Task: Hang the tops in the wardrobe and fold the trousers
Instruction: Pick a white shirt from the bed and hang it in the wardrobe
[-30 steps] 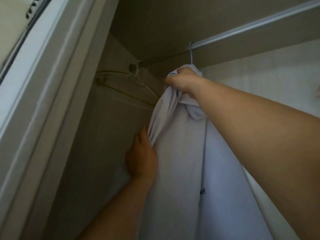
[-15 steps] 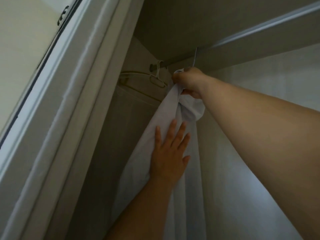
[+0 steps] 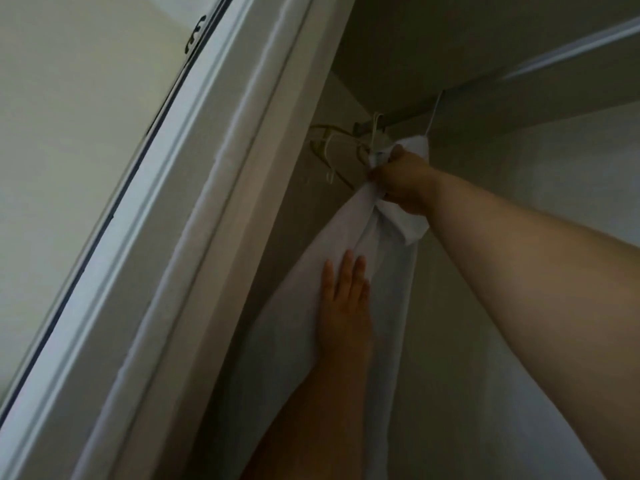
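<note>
Head view: the right hand (image 3: 401, 183) still clutches the white top (image 3: 294, 323) at its collar, just under the rail (image 3: 568, 46). The left hand (image 3: 344, 306), fingers straight, has moved flat onto the cloth below, and this top looks nearly hung.

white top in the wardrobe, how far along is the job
Done: the white top has its hanger hook apparently set over the rail, beside empty hangers. In hand: the right hand grips the bunched cloth under the hook, and the left hand lies flat on the hanging fabric. Left: let go and straighten it; no trousers are in view.
</note>
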`<state>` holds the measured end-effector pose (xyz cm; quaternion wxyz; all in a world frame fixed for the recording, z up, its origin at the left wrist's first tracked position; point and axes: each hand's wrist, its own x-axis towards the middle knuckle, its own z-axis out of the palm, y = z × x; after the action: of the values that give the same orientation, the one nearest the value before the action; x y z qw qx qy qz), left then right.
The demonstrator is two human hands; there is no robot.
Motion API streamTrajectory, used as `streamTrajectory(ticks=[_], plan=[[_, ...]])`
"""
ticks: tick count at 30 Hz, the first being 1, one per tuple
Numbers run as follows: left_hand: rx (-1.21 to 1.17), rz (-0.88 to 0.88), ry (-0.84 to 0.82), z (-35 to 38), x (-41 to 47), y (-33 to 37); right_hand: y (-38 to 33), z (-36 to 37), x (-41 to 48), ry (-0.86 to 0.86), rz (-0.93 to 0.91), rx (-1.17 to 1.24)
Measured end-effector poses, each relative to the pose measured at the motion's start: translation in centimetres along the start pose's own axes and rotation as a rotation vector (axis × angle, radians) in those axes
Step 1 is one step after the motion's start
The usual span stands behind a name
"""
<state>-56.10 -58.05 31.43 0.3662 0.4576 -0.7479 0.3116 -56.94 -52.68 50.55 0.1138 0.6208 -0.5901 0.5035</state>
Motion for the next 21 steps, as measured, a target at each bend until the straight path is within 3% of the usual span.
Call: streamTrajectory(ticks=[3, 5, 9, 13, 21], plan=[[-0.027, -0.023, -0.033, 0.1, -0.2, -0.4, 0.7, 0.4, -0.5, -0.056, -0.072, -0.112], [-0.024, -0.046, -0.051, 0.4, -0.5, -0.7, 1.4, 0.3, -1.2, -0.075, -0.102, -0.063], [-0.055, -0.061, -0.084, 0.5, -1.7, -1.0, 4.7, 0.4, -4.1, 0.055, -0.192, -0.112], [-0.082, -0.043, -0.095, -0.8, -3.2, -1.3, 8.1, -0.1, -7.6, 0.033, -0.106, -0.195], [-0.182, 0.083, 0.057, -4.8, -7.4, -0.9, 9.6, -2.6, -14.4, 0.015, -0.053, -0.383]])
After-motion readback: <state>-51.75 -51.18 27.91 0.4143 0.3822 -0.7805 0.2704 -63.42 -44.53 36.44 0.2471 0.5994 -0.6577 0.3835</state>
